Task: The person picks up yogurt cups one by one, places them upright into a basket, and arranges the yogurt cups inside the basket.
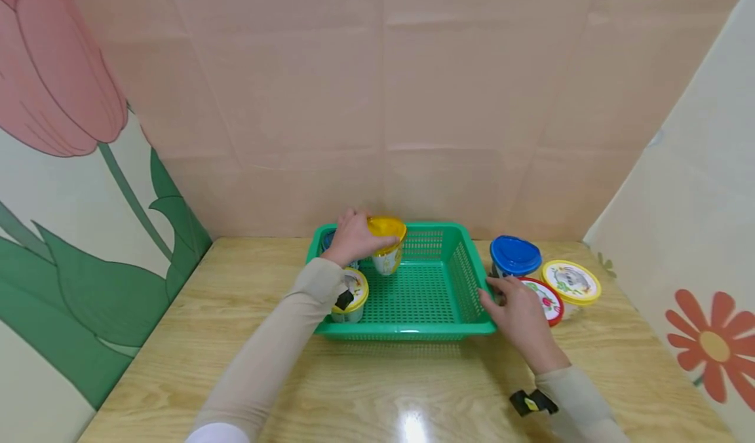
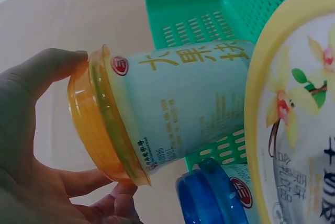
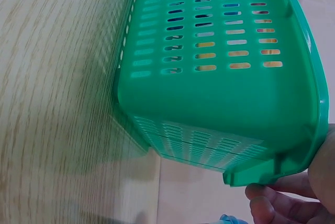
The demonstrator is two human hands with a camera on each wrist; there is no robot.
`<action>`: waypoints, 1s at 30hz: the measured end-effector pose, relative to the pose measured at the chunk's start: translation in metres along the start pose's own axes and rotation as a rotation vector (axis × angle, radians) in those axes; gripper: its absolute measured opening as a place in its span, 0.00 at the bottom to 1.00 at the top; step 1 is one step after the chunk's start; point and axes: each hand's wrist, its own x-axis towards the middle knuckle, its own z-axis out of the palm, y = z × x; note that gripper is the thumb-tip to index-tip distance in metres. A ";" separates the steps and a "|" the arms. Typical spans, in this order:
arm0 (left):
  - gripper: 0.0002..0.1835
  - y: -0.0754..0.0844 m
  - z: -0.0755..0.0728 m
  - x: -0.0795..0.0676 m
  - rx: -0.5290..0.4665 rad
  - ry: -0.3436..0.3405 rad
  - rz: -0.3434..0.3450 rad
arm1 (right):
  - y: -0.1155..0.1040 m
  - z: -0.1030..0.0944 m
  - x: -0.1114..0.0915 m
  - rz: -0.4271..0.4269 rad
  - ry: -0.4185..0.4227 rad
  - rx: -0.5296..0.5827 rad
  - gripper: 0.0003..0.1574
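Note:
My left hand (image 1: 352,238) grips a yogurt-style cup with a translucent orange-yellow lid (image 1: 387,232) by that lid, over the left part of a green plastic basket (image 1: 407,329). In the left wrist view, thumb and fingers span the lid (image 2: 107,122), and the pale cup body (image 2: 183,98) bears gold lettering. A cup with a pale yellow lid (image 1: 356,287) stands in the basket's front left corner. Behind it a blue-lidded cup (image 2: 212,195) is partly hidden by my left hand. My right hand (image 1: 522,318) holds the basket's right rim (image 3: 309,72), fingers curled under the edge.
Right of the basket, close to my right hand, stand a blue-lidded cup (image 1: 516,255), a red-rimmed cup (image 1: 545,301) and a yellow-rimmed cup (image 1: 571,281). The wooden table (image 1: 236,286) meets a pinkish-beige wall (image 1: 295,102) behind, with flower-printed panels on both sides.

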 end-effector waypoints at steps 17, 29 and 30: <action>0.45 -0.002 0.008 0.004 0.073 -0.096 0.009 | 0.000 0.000 0.000 0.007 -0.006 -0.001 0.24; 0.46 -0.006 0.017 0.007 0.126 -0.138 -0.014 | 0.001 0.001 0.000 0.005 0.004 -0.006 0.24; 0.46 -0.006 0.017 0.007 0.132 -0.136 -0.017 | 0.001 0.001 0.001 0.007 0.003 -0.006 0.24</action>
